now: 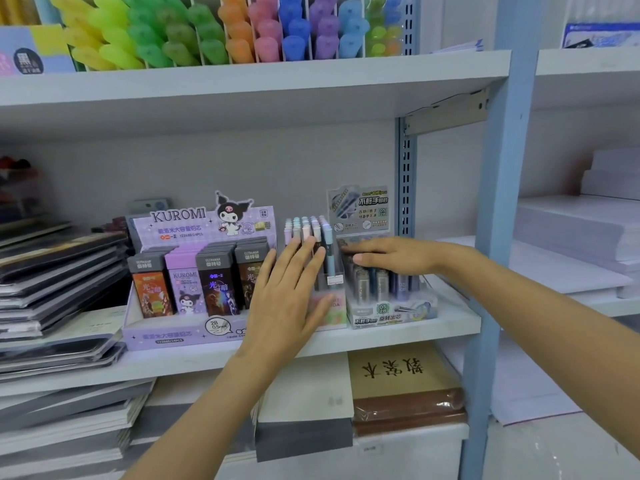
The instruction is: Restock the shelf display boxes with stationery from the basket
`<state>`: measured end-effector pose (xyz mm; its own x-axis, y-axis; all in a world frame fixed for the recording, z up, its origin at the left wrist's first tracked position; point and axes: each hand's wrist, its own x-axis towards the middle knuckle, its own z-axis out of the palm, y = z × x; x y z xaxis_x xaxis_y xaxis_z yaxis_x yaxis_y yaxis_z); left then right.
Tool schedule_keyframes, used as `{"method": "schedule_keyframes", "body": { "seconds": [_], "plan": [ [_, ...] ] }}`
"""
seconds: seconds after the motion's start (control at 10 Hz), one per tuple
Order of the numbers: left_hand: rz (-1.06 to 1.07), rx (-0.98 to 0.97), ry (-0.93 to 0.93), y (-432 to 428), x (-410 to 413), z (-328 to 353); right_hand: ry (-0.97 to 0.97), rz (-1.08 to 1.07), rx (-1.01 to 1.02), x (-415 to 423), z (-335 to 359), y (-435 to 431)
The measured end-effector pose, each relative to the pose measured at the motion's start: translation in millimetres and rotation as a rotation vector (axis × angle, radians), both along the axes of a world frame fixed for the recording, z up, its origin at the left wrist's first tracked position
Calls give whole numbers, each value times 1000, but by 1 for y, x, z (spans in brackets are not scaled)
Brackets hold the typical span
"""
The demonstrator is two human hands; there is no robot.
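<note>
Three display boxes stand side by side on the middle shelf (pixel 381 341). On the left is a purple Kuromi box (pixel 180 332) of lead-refill packs. In the middle is a clear box of pastel mechanical pencils (pixel 308 230). On the right is a grey box of lead tubes (pixel 391 313). My left hand (pixel 289 292) lies flat with straight fingers against the front of the pencil box. My right hand (pixel 391 256) rests flat, palm down, on the tops of the lead tubes. Neither hand holds anything. No basket is in view.
Stacks of dark notebooks (pixel 59 271) fill the shelf's left end. Coloured pens (pixel 207 32) stand in a rack on the shelf above. Notebooks and a brown book (pixel 401 379) lie on the shelf below. A blue upright (pixel 498 202) bounds the right side, with white paper stacks (pixel 585 230) beyond.
</note>
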<state>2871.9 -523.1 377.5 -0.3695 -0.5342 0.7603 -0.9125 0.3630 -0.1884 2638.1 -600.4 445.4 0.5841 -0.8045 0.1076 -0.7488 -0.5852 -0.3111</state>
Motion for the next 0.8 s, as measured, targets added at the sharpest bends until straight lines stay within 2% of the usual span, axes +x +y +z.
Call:
{"method": "schedule_keyframes", "body": {
  "seconds": [0.1,0.3,0.4,0.7,0.8],
  "plan": [
    [13,-34,-3,-4,2,0,-45,2,-28,-2,10,-7],
    [31,-42,-16,-7,2,-2,49,-40,98,-2,5,-19],
    [25,-44,-12,-7,3,-2,-7,-20,73,-10,9,-17],
    [64,33,-3,-5,-6,2,-61,-161,80,-14,-9,-11],
    [56,56,-4,3,-5,5,-197,-118,76,-14,-2,4]
  ]
}}
